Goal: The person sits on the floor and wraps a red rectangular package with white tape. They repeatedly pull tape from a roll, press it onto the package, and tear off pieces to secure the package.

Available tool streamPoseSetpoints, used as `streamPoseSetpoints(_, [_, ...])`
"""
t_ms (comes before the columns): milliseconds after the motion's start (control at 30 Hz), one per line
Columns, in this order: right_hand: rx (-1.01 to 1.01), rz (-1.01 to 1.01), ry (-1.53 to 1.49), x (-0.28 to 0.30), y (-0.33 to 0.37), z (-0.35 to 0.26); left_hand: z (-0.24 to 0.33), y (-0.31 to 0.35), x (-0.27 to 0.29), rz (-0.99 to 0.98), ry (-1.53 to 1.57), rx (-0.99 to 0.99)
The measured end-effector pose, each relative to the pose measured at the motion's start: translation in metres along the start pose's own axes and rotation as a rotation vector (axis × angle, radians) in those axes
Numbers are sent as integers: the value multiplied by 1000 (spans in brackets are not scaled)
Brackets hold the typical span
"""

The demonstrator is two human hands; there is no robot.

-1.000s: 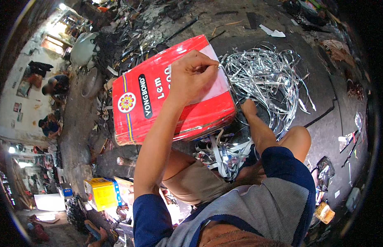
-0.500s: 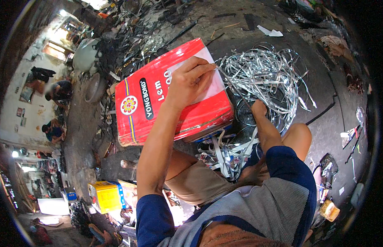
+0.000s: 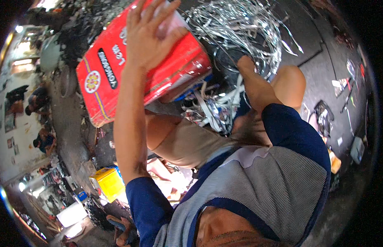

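Note:
My left hand (image 3: 147, 43) lies on top of a large red carton (image 3: 175, 66), its fingers spread apart. The carton stands tilted beside my left knee. A tangled heap of shiny silver strips (image 3: 249, 26) lies on the floor to its right. At the heap's near edge is my right hand (image 3: 245, 65), curled closed next to a dark round thing (image 3: 230, 57); what its fingers hold is hidden. More silver and white strips (image 3: 216, 109) lie between the carton and my legs.
A yellow box (image 3: 110, 184) stands at the lower left near scattered pale pieces. Two people (image 3: 45, 142) sit or bend by the far-left wall. On the right are a crumpled dark plastic bag (image 3: 323, 115) and floor scraps. Dark scrap piles lie beyond the carton.
My left hand has gone from a pinch at the carton's right edge to spread fingers on its top. The view has shifted, so the carton and heap appear higher and further left.

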State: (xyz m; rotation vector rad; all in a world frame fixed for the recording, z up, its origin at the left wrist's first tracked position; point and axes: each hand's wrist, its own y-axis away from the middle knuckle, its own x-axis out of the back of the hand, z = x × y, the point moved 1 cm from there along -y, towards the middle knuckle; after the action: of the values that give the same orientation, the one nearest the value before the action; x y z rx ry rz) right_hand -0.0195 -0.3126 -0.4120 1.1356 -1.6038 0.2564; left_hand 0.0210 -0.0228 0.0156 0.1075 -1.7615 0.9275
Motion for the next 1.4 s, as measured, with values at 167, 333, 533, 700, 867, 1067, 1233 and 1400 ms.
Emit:
streamPoseSetpoints(167, [-419, 101, -1188, 21, -23, 14, 1, -10, -8, -176, 219, 122])
streamPoseSetpoints(333, [-814, 509, -2521, 106, -43, -10, -5, -3, -12, -200, 260, 116])
streamPoseSetpoints(533, [10, -154, 15, 45, 68, -12, -6, -3, -2, -150, 259, 88])
streamPoseSetpoints(700, [336, -213, 384, -53, 151, 10, 34, 14, -1, 219, -17, -4])
streamPoseSetpoints(867, [451, -490, 237, -52, 189, -34, 143, 78, 11, 184, 538, -40])
streamPoseSetpoints(1067, [958, -662, -36, 111, 260, -84, 165, 161, -22, -172, 836, 356])
streamPoseSetpoints(1233, [1122, -471, -160, 227, 292, -101, 162, 161, 1, -47, 897, 501])
streamPoseSetpoints(1400, [1228, -532, -324, 283, 301, -133, 124, 165, 59, -45, 620, 632])
